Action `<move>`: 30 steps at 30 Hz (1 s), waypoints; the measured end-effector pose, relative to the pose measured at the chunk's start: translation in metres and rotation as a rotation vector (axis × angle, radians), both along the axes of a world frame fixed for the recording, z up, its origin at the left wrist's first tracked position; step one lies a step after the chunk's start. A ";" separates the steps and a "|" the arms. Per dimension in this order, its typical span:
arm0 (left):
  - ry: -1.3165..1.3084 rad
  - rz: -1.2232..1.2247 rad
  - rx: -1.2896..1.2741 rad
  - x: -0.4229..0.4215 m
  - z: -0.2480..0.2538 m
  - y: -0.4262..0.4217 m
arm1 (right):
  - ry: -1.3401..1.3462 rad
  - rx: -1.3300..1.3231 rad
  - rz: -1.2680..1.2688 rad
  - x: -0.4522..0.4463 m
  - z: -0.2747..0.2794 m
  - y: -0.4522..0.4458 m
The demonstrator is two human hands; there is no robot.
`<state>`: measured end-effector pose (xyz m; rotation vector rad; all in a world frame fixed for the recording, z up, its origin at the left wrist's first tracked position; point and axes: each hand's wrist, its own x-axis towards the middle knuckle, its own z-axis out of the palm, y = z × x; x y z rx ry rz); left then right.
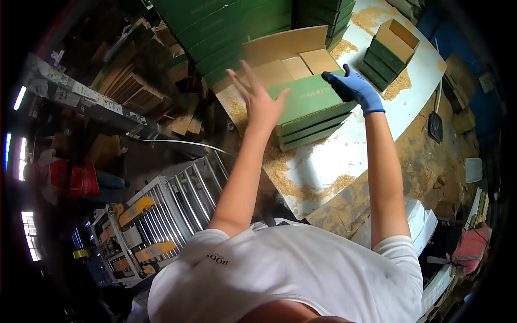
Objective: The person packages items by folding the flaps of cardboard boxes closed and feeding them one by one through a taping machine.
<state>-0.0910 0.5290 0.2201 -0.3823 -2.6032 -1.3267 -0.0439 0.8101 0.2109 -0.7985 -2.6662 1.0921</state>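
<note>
My left hand, bare and slightly blurred, has its fingers spread at the left end of an open green cardboard box. Nothing shows between those fingers. At the box's right end is my right hand, in a blue glove with dark fingertips. Its thumb and fingers are apart, close to the box's corner; whether they touch it cannot be told. The box has a brown inside and a raised back flap, and sits on top of several stacked green boxes.
The white table has scattered shavings. A smaller stack of green boxes stands at the back right, and tall green stacks at the back. A roller conveyor and a person in red are at left.
</note>
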 end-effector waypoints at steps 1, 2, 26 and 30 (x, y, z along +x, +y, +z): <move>0.092 0.149 -0.248 -0.002 0.000 0.004 | -0.095 0.086 -0.072 -0.001 -0.004 -0.002; 0.114 0.073 -0.283 -0.017 0.001 -0.001 | -0.119 -0.093 0.034 -0.001 -0.002 0.003; 0.273 -0.346 0.687 -0.041 -0.084 -0.014 | 0.012 -0.904 0.234 -0.037 0.033 0.013; 0.272 -0.364 0.881 -0.020 -0.058 -0.027 | 0.087 -0.893 0.310 -0.030 0.054 0.025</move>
